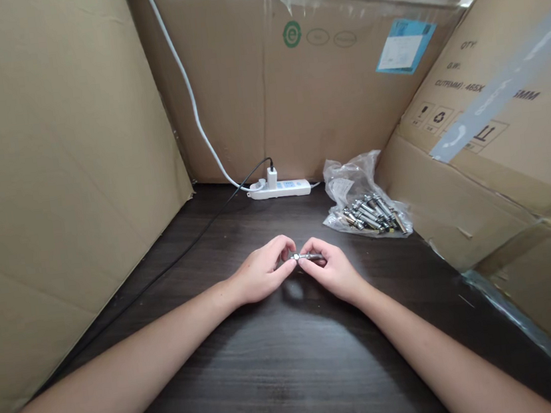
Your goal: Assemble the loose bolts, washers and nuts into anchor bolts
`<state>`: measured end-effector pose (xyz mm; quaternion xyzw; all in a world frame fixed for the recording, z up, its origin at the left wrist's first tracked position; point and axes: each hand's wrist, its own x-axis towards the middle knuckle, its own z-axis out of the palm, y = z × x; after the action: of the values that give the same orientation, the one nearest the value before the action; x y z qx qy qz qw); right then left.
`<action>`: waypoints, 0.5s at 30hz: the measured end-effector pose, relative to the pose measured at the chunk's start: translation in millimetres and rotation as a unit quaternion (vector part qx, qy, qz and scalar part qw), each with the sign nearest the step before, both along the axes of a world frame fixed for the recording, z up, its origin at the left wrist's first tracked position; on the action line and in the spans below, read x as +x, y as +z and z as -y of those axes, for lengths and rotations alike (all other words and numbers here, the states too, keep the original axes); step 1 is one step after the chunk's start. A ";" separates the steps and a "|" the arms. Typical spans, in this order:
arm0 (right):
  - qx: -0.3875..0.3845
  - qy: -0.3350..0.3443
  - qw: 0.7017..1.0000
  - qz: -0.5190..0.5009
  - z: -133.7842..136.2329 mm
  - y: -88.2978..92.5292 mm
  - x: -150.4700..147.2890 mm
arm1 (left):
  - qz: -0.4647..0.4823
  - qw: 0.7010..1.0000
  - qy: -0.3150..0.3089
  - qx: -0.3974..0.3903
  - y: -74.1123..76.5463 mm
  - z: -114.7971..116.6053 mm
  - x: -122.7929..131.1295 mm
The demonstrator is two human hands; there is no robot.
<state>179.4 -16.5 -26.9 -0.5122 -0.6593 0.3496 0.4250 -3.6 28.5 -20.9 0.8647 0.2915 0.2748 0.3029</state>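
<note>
A small silvery metal bolt lies level between my two hands, just above the dark table. My right hand pinches its shank between thumb and fingers, with the far end sticking out to the right. At the bolt's left end is a shiny nut-like part, and the thumb and fingertips of my left hand close on it. To the back right, a clear plastic bag holds several similar metal bolts.
A white power strip with a plugged-in adapter lies at the back. From it a black cable runs to the front left and a white cord rises. Cardboard walls enclose the left, back and right.
</note>
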 end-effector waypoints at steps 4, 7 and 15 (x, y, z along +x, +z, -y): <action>0.009 -0.001 1.000 0.006 1.0 1.6 -0.6 | -0.017 0.999 -0.020 0.021 -0.2 -3.0 0.1; 0.006 -0.001 1.000 0.007 0.8 1.5 0.1 | -0.018 0.999 -0.023 0.021 0.7 -2.7 0.6; -0.018 0.006 1.000 -0.012 -0.7 1.1 1.9 | -0.002 0.999 -0.016 0.031 2.3 2.4 0.1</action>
<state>181.3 -15.8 -25.8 -0.5110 -0.6511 0.3703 0.4218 -3.6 26.1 -18.6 0.8786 0.2700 0.2772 0.2798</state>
